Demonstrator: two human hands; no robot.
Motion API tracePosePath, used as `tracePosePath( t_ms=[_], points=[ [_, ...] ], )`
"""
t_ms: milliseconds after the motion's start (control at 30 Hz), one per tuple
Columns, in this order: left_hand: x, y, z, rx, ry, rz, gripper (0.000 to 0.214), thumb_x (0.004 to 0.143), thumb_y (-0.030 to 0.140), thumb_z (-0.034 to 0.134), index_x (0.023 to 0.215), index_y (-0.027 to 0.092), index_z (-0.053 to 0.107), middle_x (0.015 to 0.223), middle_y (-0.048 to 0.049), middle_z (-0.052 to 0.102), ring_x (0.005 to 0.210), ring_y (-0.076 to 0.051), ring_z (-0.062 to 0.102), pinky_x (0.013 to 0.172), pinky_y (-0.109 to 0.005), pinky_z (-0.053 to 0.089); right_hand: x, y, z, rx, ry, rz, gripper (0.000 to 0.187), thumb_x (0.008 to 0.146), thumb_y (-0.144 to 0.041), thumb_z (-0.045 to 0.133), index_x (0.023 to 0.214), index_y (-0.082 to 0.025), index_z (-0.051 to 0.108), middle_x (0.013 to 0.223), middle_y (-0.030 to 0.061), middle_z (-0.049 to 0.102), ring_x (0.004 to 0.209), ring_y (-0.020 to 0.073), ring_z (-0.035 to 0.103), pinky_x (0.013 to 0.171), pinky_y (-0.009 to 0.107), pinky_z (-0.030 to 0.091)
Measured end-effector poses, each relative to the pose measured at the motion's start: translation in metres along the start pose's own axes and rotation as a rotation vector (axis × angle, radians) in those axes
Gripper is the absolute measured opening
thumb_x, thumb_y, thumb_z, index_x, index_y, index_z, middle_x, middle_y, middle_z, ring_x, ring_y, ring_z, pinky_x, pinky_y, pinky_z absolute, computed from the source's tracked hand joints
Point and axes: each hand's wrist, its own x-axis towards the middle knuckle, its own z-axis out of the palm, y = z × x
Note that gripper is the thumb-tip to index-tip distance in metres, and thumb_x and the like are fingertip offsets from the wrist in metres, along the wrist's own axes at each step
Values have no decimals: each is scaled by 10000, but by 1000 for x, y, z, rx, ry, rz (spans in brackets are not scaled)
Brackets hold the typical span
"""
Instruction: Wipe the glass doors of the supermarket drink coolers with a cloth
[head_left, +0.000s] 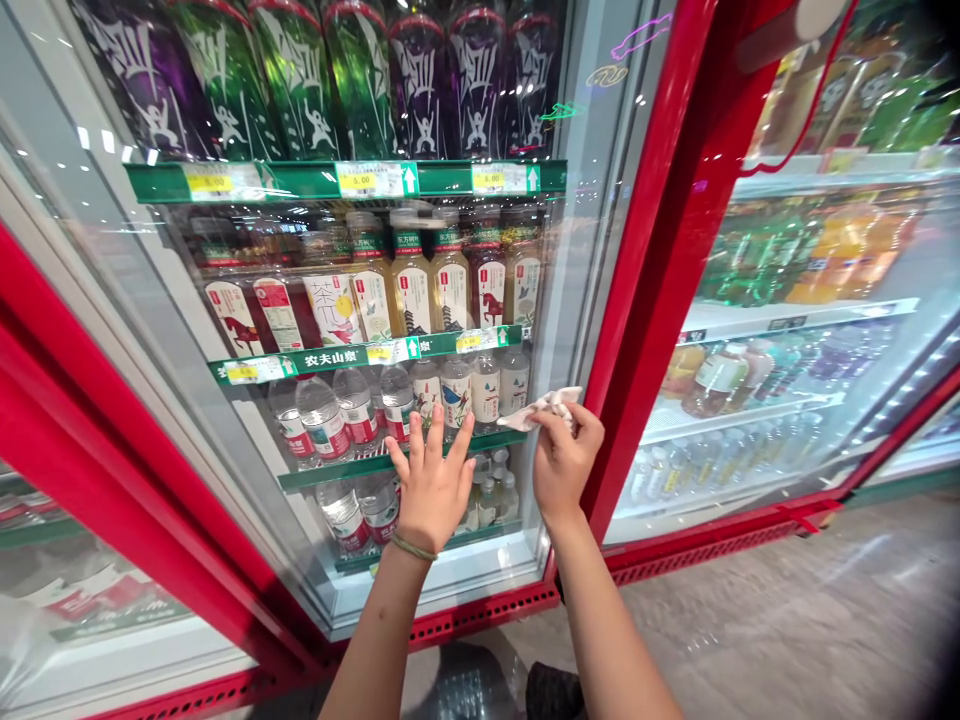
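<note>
My left hand (435,485) is spread with its fingers apart in front of the glass door (480,545) of a drinks fridge. It looks flat against the pane, though I cannot be sure that the palm touches. A thin band (413,546) circles that wrist. My right hand (568,455) is closed on a crumpled white tissue (541,408), pinched between thumb and fingers near the door's right edge. One corner of the tissue sticks out to the left. Behind the glass, water bottles (322,418) line the lower shelves.
Higher shelves hold tea bottles (412,280) and large purple and green bottles (330,80). Red door frames (645,250) stand at both sides. Another lit fridge (795,320) is at the right. Grey floor (757,620) runs below, with a dark shape (553,692) between my arms.
</note>
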Motion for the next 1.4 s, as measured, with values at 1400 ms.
tracePosePath(
  t_ms=[1400],
  points=[
    [-2,-2,5,0,0,-2,691,963,344,661,1589,386,371,1709,-139,296,1599,-454,142,1183,-820,85,10,2,-2,-112,136,11,426,940,-175,585,1361,-235,557,1229,118,653,1171,276,603,994,468,471]
  ],
)
